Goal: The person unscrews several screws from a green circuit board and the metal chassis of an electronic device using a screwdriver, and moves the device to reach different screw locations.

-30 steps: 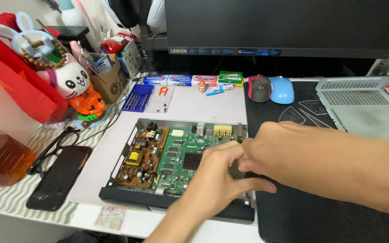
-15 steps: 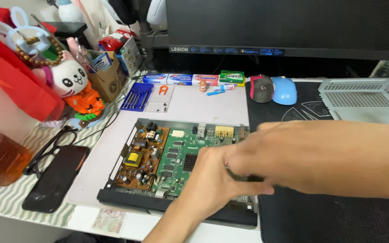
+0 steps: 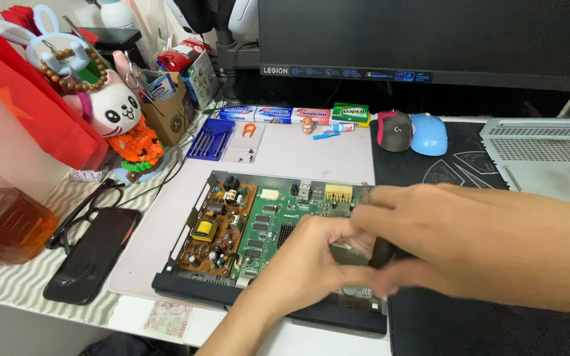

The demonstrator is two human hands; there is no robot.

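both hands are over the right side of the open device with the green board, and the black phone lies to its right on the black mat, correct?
Not quite. In the head view the black phone lies left of the open device, on the striped cloth, beside the glasses. The left hand and right hand are indeed over the device's right side.

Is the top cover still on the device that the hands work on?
No, the device lies open, with its green and brown circuit boards exposed.

Opened black device chassis point(image 3: 186, 285) on counter point(image 3: 298, 151), green circuit board point(image 3: 275, 221) and brown power board point(image 3: 212, 231) exposed. Left hand point(image 3: 311, 257) and right hand point(image 3: 443, 244) meet over right part of board, fingers point(image 3: 380, 198) pinching small dark object point(image 3: 380, 252); motion blur hides detail. Two mice point(image 3: 410, 132) behind.
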